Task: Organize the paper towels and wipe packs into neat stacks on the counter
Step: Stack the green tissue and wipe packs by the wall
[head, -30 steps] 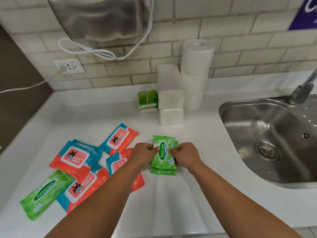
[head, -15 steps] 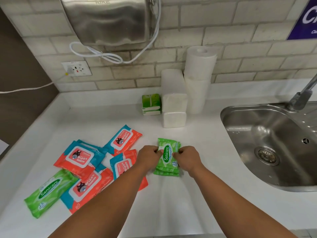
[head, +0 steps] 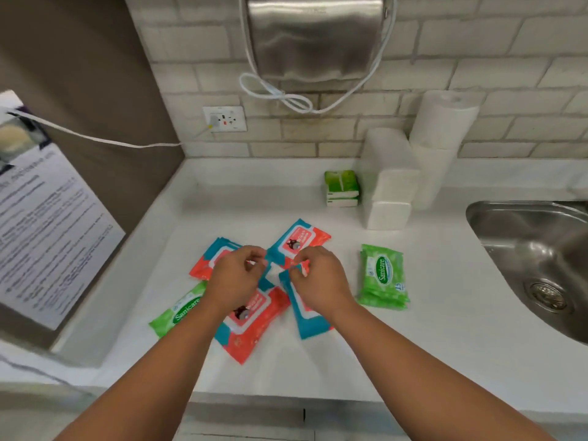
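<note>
A neat stack of green Sanicare wipe packs [head: 383, 276] lies on the white counter [head: 429, 345], just right of my hands. Several orange-and-blue wipe packs lie scattered: one at the back [head: 299, 240], one at the left [head: 208, 259], one under my left wrist [head: 251, 326] and one under my right hand [head: 307, 323]. A single green pack [head: 176, 313] lies at the far left. My left hand [head: 237, 278] hovers over the scattered packs with loosely curled fingers and holds nothing. My right hand [head: 318, 281] has its fingertips at the top edge of the pack beneath it; a grip is unclear.
Stacked paper towel rolls [head: 442, 122], folded white towel packs [head: 391, 186] and small green tissue packs [head: 342, 186] stand against the back wall. A steel sink [head: 525, 246] is at the right. A hand dryer [head: 315, 36] hangs above, and a notice sheet [head: 47, 233] leans at the left.
Both hands have let go of the green stack, which now lies on the counter, and have moved left over the orange-and-blue packs. The camera has turned left.
</note>
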A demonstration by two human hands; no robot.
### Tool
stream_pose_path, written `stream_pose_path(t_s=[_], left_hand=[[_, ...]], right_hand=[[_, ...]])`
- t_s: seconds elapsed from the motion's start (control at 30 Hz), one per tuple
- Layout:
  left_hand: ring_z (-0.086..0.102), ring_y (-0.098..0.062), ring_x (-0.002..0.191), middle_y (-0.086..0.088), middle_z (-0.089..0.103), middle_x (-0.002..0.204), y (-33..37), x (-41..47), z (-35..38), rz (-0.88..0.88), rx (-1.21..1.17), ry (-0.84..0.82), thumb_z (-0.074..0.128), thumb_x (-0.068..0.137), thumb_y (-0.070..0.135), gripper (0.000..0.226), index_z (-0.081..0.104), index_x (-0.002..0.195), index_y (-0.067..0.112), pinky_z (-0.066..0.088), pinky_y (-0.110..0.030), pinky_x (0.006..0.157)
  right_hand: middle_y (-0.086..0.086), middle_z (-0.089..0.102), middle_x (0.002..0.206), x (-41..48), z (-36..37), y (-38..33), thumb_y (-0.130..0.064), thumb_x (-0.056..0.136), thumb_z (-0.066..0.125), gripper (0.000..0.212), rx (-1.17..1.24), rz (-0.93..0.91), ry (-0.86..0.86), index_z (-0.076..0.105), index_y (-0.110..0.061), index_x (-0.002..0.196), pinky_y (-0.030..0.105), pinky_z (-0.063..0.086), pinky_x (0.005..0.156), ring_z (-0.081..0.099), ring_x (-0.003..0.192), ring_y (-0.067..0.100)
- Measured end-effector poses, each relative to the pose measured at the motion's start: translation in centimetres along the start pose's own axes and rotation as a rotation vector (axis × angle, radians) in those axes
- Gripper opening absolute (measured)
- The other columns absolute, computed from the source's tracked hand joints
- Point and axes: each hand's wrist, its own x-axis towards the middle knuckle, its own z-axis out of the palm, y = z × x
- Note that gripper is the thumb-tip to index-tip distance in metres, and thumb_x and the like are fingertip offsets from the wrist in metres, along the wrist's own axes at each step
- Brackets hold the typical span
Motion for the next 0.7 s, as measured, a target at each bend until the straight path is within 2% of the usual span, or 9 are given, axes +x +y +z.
stream_pose_path(t_s=[0.03, 0.1, 0.2, 0.33, 0.4, 0.53, 0.63, 0.7], left_hand=[[0.059, 0.008, 0.076, 0.01, 0.07, 0.098, -1.7, -0.5, -1.5, -0.017, 0.029, 0.013, 0.066, 0.096, 0.018, 0.015, 0.072, 0.11, 0.019, 0.041, 0.0, 0.069], [0.062, -0.001, 0.074, 0.006, 0.073, 0.1, -4.9, -1.3, -4.0, -0.058, 0.066, 0.018, 0.068, 0.094, 0.016, 0.016, 0.073, 0.109, 0.018, 0.039, -0.001, 0.068], [0.064, -0.008, 0.074, 0.003, 0.075, 0.103, -9.3, -2.4, -6.7, -0.095, 0.137, -0.013, 0.07, 0.091, 0.012, 0.018, 0.073, 0.108, 0.019, 0.043, -0.013, 0.071], [0.063, -0.013, 0.082, -0.002, 0.074, 0.111, -13.7, -3.4, -8.5, -0.194, 0.15, -0.052, 0.072, 0.09, 0.011, 0.022, 0.073, 0.111, 0.018, 0.047, -0.021, 0.077], [0.064, -0.018, 0.095, -0.003, 0.072, 0.119, -15.3, -3.8, -9.0, -0.213, 0.166, -0.085, 0.074, 0.09, 0.017, 0.028, 0.071, 0.117, 0.018, 0.049, -0.024, 0.086], [0.063, -0.026, 0.117, -0.007, 0.067, 0.131, -16.4, -4.2, -9.4, -0.215, 0.161, -0.16, 0.073, 0.092, 0.025, 0.042, 0.064, 0.132, 0.013, 0.047, -0.031, 0.099], [0.062, -0.026, 0.12, -0.009, 0.067, 0.132, -16.6, -4.1, -9.1, -0.234, 0.127, -0.181, 0.071, 0.094, 0.027, 0.046, 0.06, 0.136, 0.011, 0.044, -0.027, 0.099], [0.063, -0.025, 0.118, -0.01, 0.067, 0.131, -16.5, -3.9, -9.0, -0.257, 0.1, -0.177, 0.07, 0.094, 0.033, 0.05, 0.059, 0.138, 0.012, 0.046, -0.027, 0.096]], right_hand=[[0.004, 0.067, 0.115, -0.3, 1.3, -1.3, -0.024, 0.089, 0.067, 0.021, -0.005, -0.015, -0.037, 0.07, -0.015, 0.107, 0.027, 0.041, 0.087, 0.06, 0.109, 0.024], [0.004, 0.067, 0.115, -1.1, 3.9, -3.8, -0.026, 0.089, 0.067, 0.024, -0.004, -0.025, -0.12, 0.07, -0.015, 0.11, 0.028, 0.046, 0.085, 0.063, 0.106, 0.023], [0.007, 0.069, 0.109, -2.3, 7.8, -6.7, -0.025, 0.088, 0.067, 0.019, -0.04, -0.031, -0.225, 0.069, -0.015, 0.105, 0.032, 0.052, 0.081, 0.064, 0.1, 0.027], [0.011, 0.069, 0.103, -3.8, 12.3, -9.0, -0.018, 0.095, 0.058, 0.015, -0.085, -0.001, -0.307, 0.068, -0.009, 0.102, 0.031, 0.047, 0.072, 0.061, 0.089, 0.027], [0.012, 0.07, 0.103, -4.3, 14.0, -9.6, -0.011, 0.096, 0.053, 0.016, -0.107, 0.047, -0.333, 0.068, -0.008, 0.101, 0.028, 0.042, 0.069, 0.057, 0.084, 0.025], [0.015, 0.07, 0.106, -4.9, 16.6, -10.2, -0.007, 0.095, 0.052, 0.014, -0.176, 0.111, -0.427, 0.065, -0.006, 0.1, 0.028, 0.044, 0.071, 0.065, 0.097, 0.032], [0.014, 0.07, 0.108, -5.0, 17.6, -10.3, -0.015, 0.096, 0.055, 0.018, -0.145, 0.172, -0.434, 0.068, -0.005, 0.103, 0.029, 0.048, 0.072, 0.066, 0.098, 0.031], [0.013, 0.071, 0.109, -4.8, 17.7, -10.4, -0.02, 0.096, 0.058, 0.023, -0.088, 0.217, -0.404, 0.07, -0.004, 0.108, 0.034, 0.055, 0.081, 0.066, 0.099, 0.031]])
